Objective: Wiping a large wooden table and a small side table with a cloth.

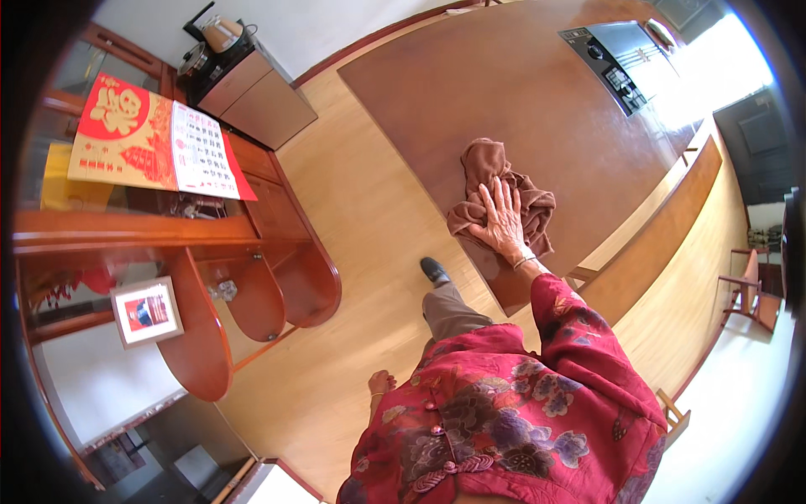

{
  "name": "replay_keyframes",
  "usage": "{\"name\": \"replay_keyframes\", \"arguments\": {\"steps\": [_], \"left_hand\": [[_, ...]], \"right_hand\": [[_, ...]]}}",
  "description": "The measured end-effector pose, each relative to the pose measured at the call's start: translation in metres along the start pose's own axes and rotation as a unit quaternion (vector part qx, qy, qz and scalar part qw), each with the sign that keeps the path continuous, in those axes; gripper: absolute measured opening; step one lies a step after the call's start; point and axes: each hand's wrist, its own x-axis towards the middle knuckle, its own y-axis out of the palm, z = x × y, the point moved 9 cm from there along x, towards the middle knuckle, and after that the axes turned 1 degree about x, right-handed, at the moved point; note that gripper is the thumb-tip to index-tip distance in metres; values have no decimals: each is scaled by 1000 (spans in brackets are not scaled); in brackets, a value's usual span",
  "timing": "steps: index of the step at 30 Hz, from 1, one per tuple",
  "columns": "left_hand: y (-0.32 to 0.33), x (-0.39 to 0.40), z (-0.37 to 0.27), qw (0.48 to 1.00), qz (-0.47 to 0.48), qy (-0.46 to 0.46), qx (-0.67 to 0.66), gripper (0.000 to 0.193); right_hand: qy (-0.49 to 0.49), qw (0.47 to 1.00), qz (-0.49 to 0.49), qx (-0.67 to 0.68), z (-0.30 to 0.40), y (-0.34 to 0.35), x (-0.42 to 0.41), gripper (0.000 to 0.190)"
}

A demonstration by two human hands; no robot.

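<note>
A bunched brown cloth [482, 162] lies near the edge of the brown wooden table [453, 82]. My right hand [504, 220] presses flat on it, palm down, with the fingers spread and a bracelet at the wrist. Folds of the cloth spread out on all sides of the hand. Low at my other side, over the floor, hangs my left hand [381, 382], away from the table and touching nothing that I can see. Its fingers look curled in.
A black-edged cooktop [607, 69] sits at the table's far right. A wooden bench [655, 220] runs along the table's right side. At left stands a reddish wooden cabinet [264, 220] with rounded shelves, a calendar [151, 142] and a framed picture [147, 312].
</note>
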Motion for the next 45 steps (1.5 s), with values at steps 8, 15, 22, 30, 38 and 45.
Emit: {"name": "replay_keyframes", "arguments": {"steps": [8,15,22,30,38,45], "left_hand": [[35,72,-187,992,64,28,102,27],[17,123,-339,989,83,55,112,21],[21,143,-425,981,91,54,164,20],[25,160,-472,968,92,66,223,28],[29,203,-562,957,97,77,261,28],[40,233,-647,917,95,127,366,29]], "right_hand": [[32,998,34,32,-11,-7,7,88],[65,994,83,42,-19,-6,12,93],[103,989,102,31,-20,2,16,86],[208,977,30,41,8,17,63,89],[130,988,13,86,62,55,211,94],[185,978,-70,66,65,73,362,89]]}}
